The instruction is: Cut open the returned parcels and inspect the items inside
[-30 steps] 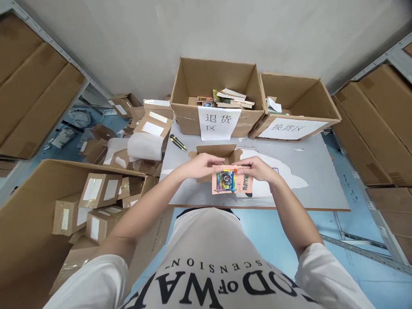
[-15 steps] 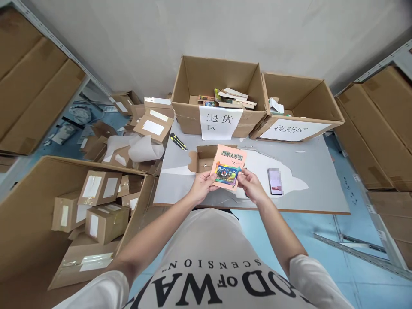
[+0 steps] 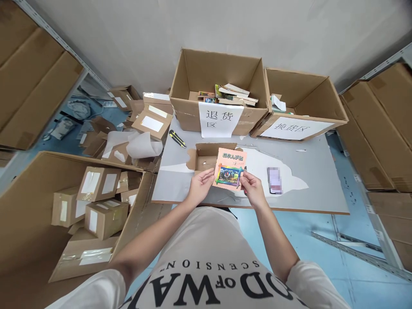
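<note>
A pink book point(image 3: 231, 169) with a colourful framed picture on its cover is held up over the table, face towards me. My right hand point(image 3: 253, 187) pinches its lower right edge, the thumb in front. At the left edge is my left hand point(image 3: 201, 185), its fingers stretched out flat; whether the fingertips touch the book I cannot tell. Behind the book lies an opened small cardboard box point(image 3: 206, 159), partly covered by it. A dark object with a red part shows beside my right fingers, mostly hidden.
Two large labelled cartons, one left point(image 3: 186, 116) and one right point(image 3: 333, 111), stand at the table's back with books inside. A yellow-black utility knife point(image 3: 177, 139) and a phone point(image 3: 274, 180) lie on the table point(image 3: 322, 171). A big carton point(image 3: 96, 158) of parcels stands left.
My left hand has loosened from the book, its thumb off the cover and its fingers straighter. The book has turned slightly upright in my right hand and sits a little lower.
</note>
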`<control>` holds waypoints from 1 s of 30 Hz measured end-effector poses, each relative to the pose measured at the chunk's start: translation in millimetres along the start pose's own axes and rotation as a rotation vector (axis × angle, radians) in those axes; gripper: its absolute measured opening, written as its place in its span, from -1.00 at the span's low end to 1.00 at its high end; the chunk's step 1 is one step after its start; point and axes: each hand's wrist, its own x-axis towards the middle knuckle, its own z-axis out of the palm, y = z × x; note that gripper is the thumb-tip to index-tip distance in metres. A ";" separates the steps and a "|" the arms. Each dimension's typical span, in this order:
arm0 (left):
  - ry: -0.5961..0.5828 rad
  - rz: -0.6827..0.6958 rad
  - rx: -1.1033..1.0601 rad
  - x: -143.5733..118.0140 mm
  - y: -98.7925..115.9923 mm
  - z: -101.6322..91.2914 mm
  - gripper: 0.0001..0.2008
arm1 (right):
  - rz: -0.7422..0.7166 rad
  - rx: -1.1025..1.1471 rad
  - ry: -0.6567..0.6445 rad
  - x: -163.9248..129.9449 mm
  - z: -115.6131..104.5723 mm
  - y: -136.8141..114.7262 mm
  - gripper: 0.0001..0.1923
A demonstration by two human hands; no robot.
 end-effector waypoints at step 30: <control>-0.260 -0.128 -0.390 2.3 12.9 2.8 -0.50 | -0.284 -0.446 0.118 -14.1 14.1 -5.1 -0.44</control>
